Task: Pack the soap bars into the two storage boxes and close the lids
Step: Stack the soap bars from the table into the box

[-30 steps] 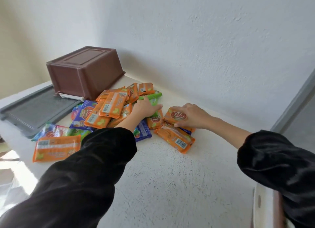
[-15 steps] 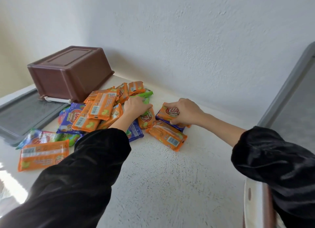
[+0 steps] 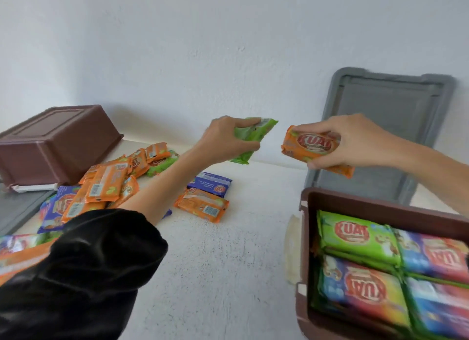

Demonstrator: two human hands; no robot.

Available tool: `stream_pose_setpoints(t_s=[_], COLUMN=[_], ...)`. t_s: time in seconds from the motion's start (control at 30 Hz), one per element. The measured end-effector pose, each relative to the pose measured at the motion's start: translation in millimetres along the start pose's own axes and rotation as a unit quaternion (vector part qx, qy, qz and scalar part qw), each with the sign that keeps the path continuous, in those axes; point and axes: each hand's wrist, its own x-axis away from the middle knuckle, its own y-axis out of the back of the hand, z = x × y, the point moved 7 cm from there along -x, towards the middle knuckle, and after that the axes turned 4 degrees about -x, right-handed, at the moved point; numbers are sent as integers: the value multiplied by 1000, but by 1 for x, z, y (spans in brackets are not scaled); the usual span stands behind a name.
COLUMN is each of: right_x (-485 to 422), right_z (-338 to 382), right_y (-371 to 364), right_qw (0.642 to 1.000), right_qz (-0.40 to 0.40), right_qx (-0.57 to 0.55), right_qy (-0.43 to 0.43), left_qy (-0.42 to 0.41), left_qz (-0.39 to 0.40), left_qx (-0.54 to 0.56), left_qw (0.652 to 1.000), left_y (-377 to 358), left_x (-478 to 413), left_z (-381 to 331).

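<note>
My left hand (image 3: 223, 143) holds a green soap bar (image 3: 251, 137) in the air above the white surface. Just to its right, my right hand (image 3: 355, 139) grips an orange soap bar (image 3: 311, 146) lifted above the far edge of the open brown box (image 3: 303, 238). That box at lower right holds several green and blue wrapped bars (image 3: 355, 235). A loose pile of mostly orange bars (image 3: 106, 184) lies at the left. An orange bar (image 3: 203, 207) and a blue bar (image 3: 210, 184) lie apart at centre.
A second brown box (image 3: 55, 144) lies upside down at the far left on a grey lid (image 3: 15, 207). Another grey lid (image 3: 385, 111) leans upright against the white wall behind the open box. A white latch (image 3: 291, 248) hangs on the open box's left side.
Both hands have lifted off the pile, each with a bar, and moved right toward the open box. The view has swung right, which brings the filled box and the leaning lid into sight.
</note>
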Motion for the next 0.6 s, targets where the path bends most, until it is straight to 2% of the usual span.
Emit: stream_pose_setpoints(t_s=[0.23, 0.43, 0.53, 0.6], right_x=[119, 192, 214, 223], right_z=[-51, -89, -105, -114], right_y=[23, -4, -22, -34], right_qw=[998, 993, 990, 988], right_qz=[9, 33, 60, 73], right_qx=[12, 4, -6, -1], right_qy=[-68, -116, -131, -136], left_qy=[-136, -241, -300, -326], left_qz=[120, 242, 309, 326], left_qx=[47, 113, 77, 34], left_qw=[982, 933, 899, 887], left_y=[-62, -116, -140, -160], left_x=[23, 66, 92, 102], left_z=[-103, -146, -161, -165])
